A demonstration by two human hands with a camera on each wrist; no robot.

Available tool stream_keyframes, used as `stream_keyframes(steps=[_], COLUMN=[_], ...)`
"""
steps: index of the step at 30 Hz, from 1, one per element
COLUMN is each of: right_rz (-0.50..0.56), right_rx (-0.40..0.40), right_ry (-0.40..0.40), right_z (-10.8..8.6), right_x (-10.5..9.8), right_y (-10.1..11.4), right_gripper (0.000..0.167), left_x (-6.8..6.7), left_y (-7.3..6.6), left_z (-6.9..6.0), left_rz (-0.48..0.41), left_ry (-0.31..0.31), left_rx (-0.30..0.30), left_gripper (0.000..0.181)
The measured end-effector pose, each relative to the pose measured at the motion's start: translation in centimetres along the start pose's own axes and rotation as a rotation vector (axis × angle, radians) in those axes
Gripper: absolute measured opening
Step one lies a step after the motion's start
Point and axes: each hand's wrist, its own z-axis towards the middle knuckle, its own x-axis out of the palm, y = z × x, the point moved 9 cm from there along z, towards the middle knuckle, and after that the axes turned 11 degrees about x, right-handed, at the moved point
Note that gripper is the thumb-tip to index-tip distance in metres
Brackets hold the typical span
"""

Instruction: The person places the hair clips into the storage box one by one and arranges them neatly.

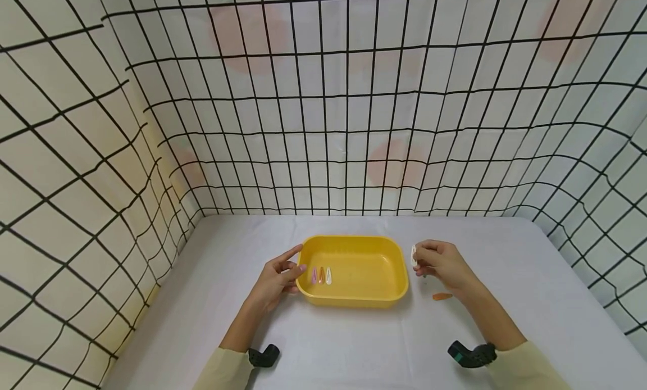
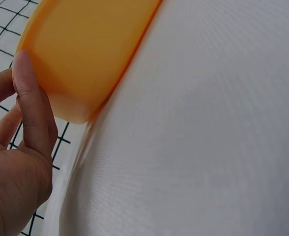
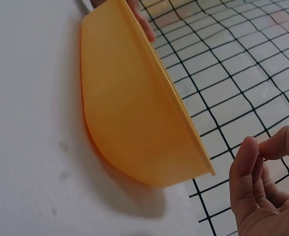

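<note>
White clip (image 1: 414, 256): just right of yellow tray (image 1: 349, 302), pinched by right-hand grip (image 1: 440, 262); left-hand grip (image 1: 275, 277) pinches tray at left end. Clip likely light, stiff, slippery; take by flat sides near one end. Head view shows three clips (image 1: 321, 275) inside tray, left part; right wrist view shows outer wall (image 3: 130, 108) instead, held clip hidden

Clips (image 1: 321, 275) inside tray (image 1: 361, 272), left side; tray on table (image 1: 354, 345).
</note>
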Motion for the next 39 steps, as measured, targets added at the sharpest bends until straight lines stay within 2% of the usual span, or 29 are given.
stream_keyframes(steps=[5, 25, 32, 39], right_rz=[-0.009, 0.038, 0.005, -0.045], right_rx=[0.014, 0.037, 0.074, 0.127], right_ry=[0.021, 0.132, 0.152, 0.147], right_z=[0.3, 2.9, 3.7, 4.1], right_x=[1.6, 8.4, 11.1, 13.5], right_y=[0.4, 1.8, 1.3, 0.8], right_gripper=[0.035, 0.029, 0.030, 0.021], left_x=[0.0, 0.1, 0.1, 0.2], left_y=[0.0, -0.3, -0.3, -0.2], left_z=[0.0, -0.2, -0.2, -0.1], left_rz=[0.002, -0.004, -0.013, -0.021], left_ry=[-0.004, -0.014, -0.008, -0.004], left_rx=[-0.005, -0.005, -0.003, 0.012], left_gripper=[0.061, 0.063, 0.063, 0.063])
